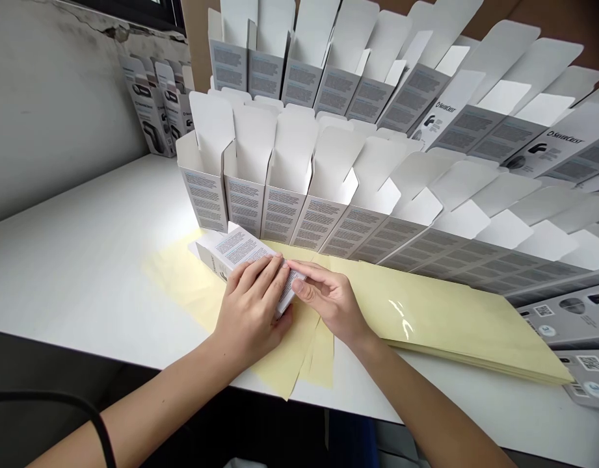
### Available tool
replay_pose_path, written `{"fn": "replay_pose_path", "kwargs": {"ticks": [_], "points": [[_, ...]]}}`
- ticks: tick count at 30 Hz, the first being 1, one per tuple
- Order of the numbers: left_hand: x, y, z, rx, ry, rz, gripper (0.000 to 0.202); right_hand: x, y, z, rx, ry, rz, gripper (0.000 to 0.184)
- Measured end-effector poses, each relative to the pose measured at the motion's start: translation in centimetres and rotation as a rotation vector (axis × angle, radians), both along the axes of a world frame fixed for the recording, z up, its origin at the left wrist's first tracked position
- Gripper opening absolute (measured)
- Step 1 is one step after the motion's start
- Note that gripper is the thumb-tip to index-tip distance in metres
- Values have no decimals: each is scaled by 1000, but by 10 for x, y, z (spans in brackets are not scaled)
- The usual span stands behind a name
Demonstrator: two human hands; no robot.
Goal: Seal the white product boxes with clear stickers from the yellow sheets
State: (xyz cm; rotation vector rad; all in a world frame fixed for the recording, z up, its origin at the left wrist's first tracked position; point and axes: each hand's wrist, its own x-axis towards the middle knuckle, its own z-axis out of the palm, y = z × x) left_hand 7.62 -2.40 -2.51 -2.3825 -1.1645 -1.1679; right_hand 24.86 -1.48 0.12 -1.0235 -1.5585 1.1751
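A flattened white carton (243, 253) lies low over yellow sheets (279, 331) on the counter (69, 279), its long axis slanting from the far left down toward the near right, with its printed panel facing up. Its far end sticks out past the left hand (253, 312), and its near end sits between both hands. The left fingers (260, 273) lie closed together across the top of the carton, gripping it. The right hand (331, 305) comes in from the right, its right fingers (306, 273) and thumb closing on the carton's near end. Just beyond stand rows of open, upright cartons (245, 201).
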Motion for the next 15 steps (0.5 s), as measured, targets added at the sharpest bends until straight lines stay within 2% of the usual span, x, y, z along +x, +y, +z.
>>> {"fn": "replay_pose_path", "kwargs": {"ticks": [6,10,15], "points": [[0,0,0,3,2,-4,50,-3,-2,-1,-154,107,7,47],[0,0,0,6,3,2,48,-3,-3,-1,-154,132,21,57],[0,0,0,2,16,-2,48,-1,-2,-2,-110,126,103,65]]}}
